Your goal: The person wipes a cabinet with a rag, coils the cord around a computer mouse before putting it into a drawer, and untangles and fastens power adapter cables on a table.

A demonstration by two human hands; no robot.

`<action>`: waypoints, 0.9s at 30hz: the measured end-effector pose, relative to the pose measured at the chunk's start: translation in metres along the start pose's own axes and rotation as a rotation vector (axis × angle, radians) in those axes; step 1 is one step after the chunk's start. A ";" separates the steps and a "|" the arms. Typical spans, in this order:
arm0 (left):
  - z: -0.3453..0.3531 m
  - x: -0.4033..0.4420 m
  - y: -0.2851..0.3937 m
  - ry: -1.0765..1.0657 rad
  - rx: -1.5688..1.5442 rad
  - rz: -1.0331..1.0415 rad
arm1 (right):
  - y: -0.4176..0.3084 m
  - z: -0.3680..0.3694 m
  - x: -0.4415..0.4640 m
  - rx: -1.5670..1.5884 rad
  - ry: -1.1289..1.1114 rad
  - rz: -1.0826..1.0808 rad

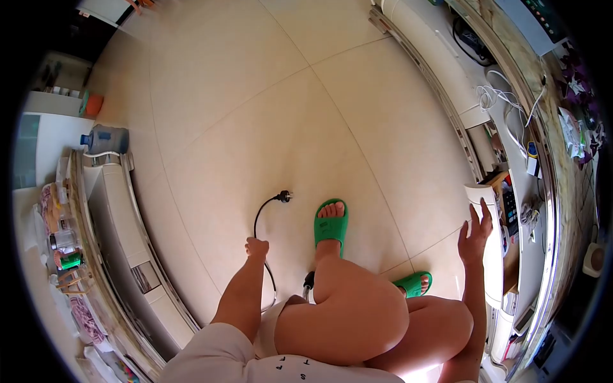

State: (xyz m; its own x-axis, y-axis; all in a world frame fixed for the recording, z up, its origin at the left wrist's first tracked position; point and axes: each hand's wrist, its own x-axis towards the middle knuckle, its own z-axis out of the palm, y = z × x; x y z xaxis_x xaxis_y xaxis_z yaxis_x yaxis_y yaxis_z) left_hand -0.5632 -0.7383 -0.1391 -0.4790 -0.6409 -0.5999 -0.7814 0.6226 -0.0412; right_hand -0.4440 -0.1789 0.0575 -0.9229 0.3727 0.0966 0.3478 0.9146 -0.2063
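Note:
A black power cord runs through the closed fingers of my left hand. Its plug, with metal prongs showing, sticks out beyond that hand above the floor. The other end of the cord curves down toward my legs, where a black-and-silver object is partly hidden behind my knee. On the right, my right hand has its fingers stretched apart beside the white front of a pulled-out drawer. Whether it touches the drawer front I cannot tell. A dark remote-like object with buttons lies in the drawer.
My feet are in green slippers on the beige tiled floor. A cabinet with a stone top and tangled white cables runs along the right. At left are another low cabinet and a large water bottle.

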 end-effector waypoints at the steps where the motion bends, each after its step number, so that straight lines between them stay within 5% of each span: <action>1: 0.006 0.003 -0.007 -0.009 0.011 -0.020 | -0.007 0.003 0.005 0.024 -0.012 -0.042; 6: 0.011 0.015 -0.012 -0.061 0.091 0.182 | -0.032 0.012 0.033 0.096 -0.052 -0.167; 11: -0.012 0.002 0.021 0.144 -0.306 0.407 | -0.072 0.006 0.073 0.220 0.024 -0.365; 14: -0.051 -0.021 0.027 0.233 -0.474 0.664 | -0.105 -0.015 0.087 0.344 0.063 -0.483; 27: -0.261 -0.204 -0.038 0.344 -1.174 0.884 | -0.317 -0.130 0.081 0.620 0.035 -1.100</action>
State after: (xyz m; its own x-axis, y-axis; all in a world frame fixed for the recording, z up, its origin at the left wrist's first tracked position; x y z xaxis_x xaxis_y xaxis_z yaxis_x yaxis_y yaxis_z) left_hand -0.5397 -0.7482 0.1934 -0.8902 -0.4370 0.1289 0.0133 0.2579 0.9661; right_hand -0.6072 -0.4181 0.2576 -0.6658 -0.5243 0.5309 -0.7441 0.5195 -0.4201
